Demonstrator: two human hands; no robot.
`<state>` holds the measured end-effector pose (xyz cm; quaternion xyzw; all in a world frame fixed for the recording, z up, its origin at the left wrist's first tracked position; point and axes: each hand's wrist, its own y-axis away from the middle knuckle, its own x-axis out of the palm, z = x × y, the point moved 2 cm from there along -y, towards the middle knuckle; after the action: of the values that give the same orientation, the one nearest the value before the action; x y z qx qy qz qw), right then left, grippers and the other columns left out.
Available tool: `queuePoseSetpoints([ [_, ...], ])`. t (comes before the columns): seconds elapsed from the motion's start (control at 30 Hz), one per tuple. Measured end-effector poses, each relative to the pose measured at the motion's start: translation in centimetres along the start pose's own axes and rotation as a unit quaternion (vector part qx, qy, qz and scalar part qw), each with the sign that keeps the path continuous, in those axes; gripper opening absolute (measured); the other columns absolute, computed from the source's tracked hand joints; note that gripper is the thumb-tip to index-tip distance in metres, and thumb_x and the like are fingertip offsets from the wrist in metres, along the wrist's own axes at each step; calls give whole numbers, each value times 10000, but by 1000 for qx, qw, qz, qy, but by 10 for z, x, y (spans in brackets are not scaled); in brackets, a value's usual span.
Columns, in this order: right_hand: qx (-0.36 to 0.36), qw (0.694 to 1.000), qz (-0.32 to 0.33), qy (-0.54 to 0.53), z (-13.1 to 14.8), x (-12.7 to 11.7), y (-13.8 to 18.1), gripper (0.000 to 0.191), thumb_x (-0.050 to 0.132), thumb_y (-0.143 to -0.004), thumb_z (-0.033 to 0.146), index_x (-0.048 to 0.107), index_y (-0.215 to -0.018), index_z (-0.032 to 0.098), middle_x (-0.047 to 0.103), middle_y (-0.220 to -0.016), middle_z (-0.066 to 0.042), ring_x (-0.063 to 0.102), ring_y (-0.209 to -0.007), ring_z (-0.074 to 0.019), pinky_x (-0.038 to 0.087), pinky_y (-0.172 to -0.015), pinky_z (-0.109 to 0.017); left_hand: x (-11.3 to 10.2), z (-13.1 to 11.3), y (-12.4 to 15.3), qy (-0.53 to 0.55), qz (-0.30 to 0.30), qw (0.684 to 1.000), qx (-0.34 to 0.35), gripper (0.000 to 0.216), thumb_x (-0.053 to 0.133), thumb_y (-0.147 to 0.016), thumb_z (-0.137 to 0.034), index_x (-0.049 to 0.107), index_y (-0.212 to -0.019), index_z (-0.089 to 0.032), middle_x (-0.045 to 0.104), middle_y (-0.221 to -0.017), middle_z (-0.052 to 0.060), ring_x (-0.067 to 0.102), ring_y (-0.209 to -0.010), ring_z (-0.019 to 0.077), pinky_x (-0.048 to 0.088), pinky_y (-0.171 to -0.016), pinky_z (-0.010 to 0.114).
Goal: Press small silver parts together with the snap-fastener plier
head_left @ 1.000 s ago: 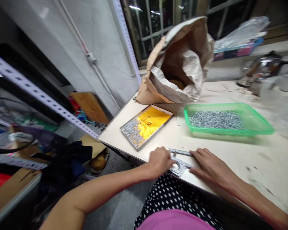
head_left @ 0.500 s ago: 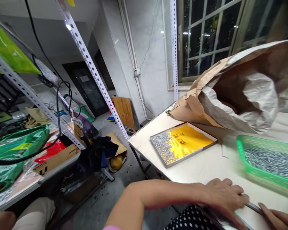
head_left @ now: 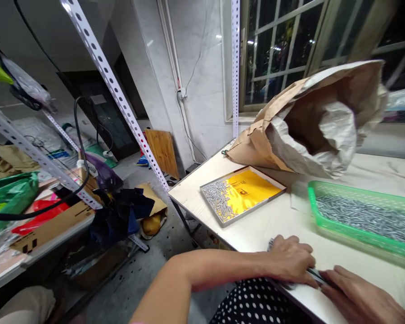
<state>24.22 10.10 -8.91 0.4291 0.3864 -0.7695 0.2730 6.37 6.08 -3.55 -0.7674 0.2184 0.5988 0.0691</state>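
My left hand [head_left: 292,261] is low over the white table's front edge, its fingers closed around one end of a narrow grey strip [head_left: 317,276]. The other end of the strip runs into my right hand [head_left: 361,292], which is also closed on it. Small silvery pieces [head_left: 271,244] show beside the left hand's wrist, mostly hidden by it; their kind is unclear. Beyond the hands lies a shallow tray [head_left: 222,224] with a yellow sheet inside and many small metal screw-like pieces [head_left: 218,198] gathered at its left end.
A green plastic basket [head_left: 324,223] full of similar metal pieces stands on the right. Behind the tray, a large brown paper sack [head_left: 256,144] lies open on its side. A perforated metal post [head_left: 118,96] rises left of the table [head_left: 266,225]. Another cluttered table stands at far left.
The view has swung to the right, so the tray, basket and sack appear farther left. Both hands remain on the strip; more of my right hand shows, and silvery pieces now appear by my left wrist.
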Motion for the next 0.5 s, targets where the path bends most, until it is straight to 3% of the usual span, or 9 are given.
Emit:
queuePoseSetpoints([
  [0.17, 4, 994, 99, 49, 19, -32, -17, 283, 586, -829, 456, 663, -946, 210, 622, -839, -98, 608, -769, -264, 517, -664, -384, -7, -10, 17, -20, -43, 998, -31, 537, 636, -790, -590, 630, -1134, -179, 631, -1131, 103, 545, -1078, 306, 505, -797, 419],
  [0.27, 10, 990, 131, 53, 19, -44, -25, 454, 620, -829, 458, 605, -1153, 142, 617, -1020, -147, 589, -926, -287, 505, -797, -421, 3, -22, 40, -35, -158, 985, -66, 542, 628, -862, -437, 506, -1300, -142, 555, -1328, 139, 489, -1246, 307, 426, -1019, 449],
  [0.37, 0, 992, 124, 28, 18, -55, -34, 396, 493, -938, 366, 569, -1242, 124, 597, -1131, -169, 572, -1024, -266, 476, -878, -410, 22, -38, 62, -47, -209, 977, -5, 561, 561, -910, -432, 432, -1372, -143, 442, -1470, 136, 324, -1409, 313, 331, -1125, 451],
  [0.5, 3, 989, 129, 68, 26, -67, -53, 309, 447, -962, 253, 615, -1204, 158, 612, -1067, -129, 572, -1001, -242, 471, -838, -361, 40, -58, 70, -48, -218, 974, 37, 591, 457, -927, -542, 453, -1366, -145, 433, -1484, 135, 268, -1441, 306, 323, -1138, 458],
])
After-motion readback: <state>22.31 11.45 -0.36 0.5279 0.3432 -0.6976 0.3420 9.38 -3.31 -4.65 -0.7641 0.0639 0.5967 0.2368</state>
